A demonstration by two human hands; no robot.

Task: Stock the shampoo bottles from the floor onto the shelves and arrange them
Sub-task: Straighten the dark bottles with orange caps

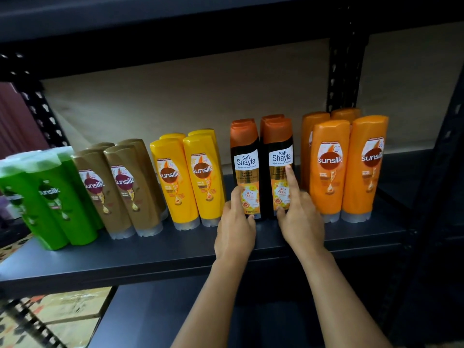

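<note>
Two dark Safi Shayla bottles with copper caps stand side by side on the black shelf (175,249), with more of them behind. My left hand (234,229) rests against the base of the left Shayla bottle (247,159), thumb up along its lower left edge. My right hand (300,217) touches the right Shayla bottle (280,156), index finger stretched up its label and the other fingers curled at its base. Neither bottle is lifted. Green (50,197), brown (120,187) and yellow Sunsilk bottles (188,177) stand in groups to the left, orange Sunsilk bottles (346,164) to the right.
A black slotted upright (345,71) rises behind the orange bottles, another upright (42,109) at the left. The shelf above (175,21) overhangs the bottle tops. A lower shelf (155,317) and a cardboard box (70,307) on a patterned floor lie below.
</note>
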